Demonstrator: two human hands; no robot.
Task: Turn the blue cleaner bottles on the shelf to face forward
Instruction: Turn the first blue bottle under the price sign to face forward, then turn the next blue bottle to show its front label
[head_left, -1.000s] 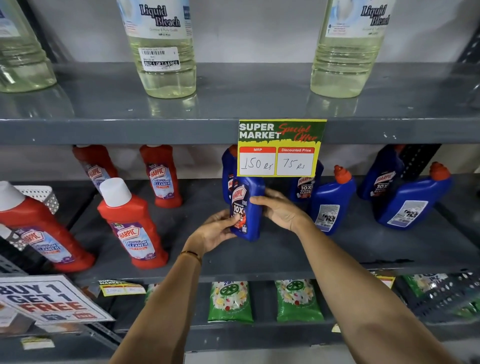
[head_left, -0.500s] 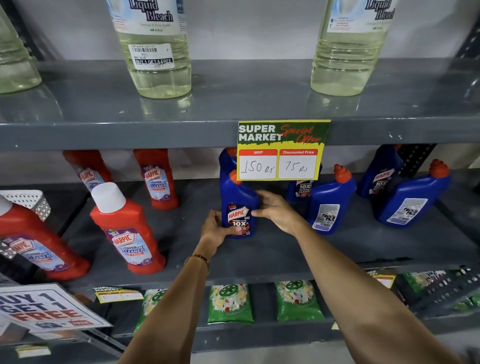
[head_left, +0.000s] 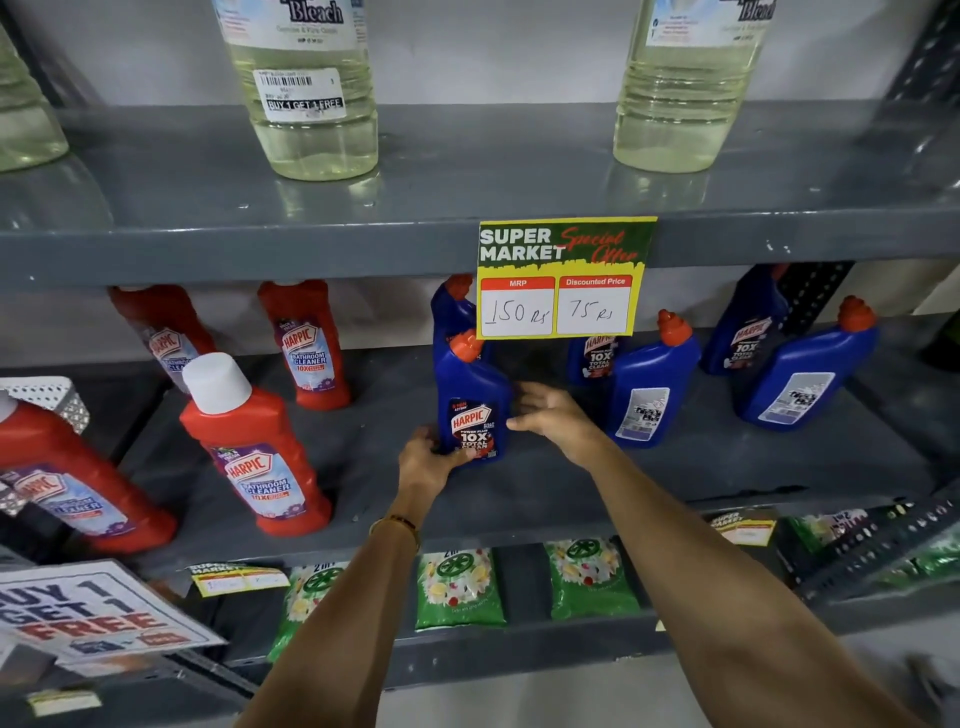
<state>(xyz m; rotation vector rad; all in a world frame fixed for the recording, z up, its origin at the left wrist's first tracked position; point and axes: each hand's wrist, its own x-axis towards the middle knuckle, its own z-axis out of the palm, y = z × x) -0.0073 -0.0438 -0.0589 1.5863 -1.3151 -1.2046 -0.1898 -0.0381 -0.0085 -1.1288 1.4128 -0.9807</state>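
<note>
A blue cleaner bottle (head_left: 470, 400) with an orange cap stands upright on the grey middle shelf (head_left: 363, 467), its front label towards me. My left hand (head_left: 428, 460) grips its lower left corner. My right hand (head_left: 550, 415) has its fingers spread, the tips just at the bottle's right edge. Another blue bottle (head_left: 452, 306) stands behind it. To the right, two blue bottles (head_left: 649, 384) (head_left: 805, 379) show their white back labels. Two more (head_left: 592, 358) (head_left: 748, 327) behind them show front labels.
A yellow-green price sign (head_left: 563, 280) hangs from the upper shelf edge, just above my hands. Red cleaner bottles (head_left: 254, 441) stand to the left. Clear bleach bottles (head_left: 311, 88) sit on the top shelf. Green packets (head_left: 457, 587) lie on the shelf below.
The blue bottle was turned from side-on to label-forward and now stands on the shelf. My right hand has loosened from its side; my left hand has slid down to its base.
</note>
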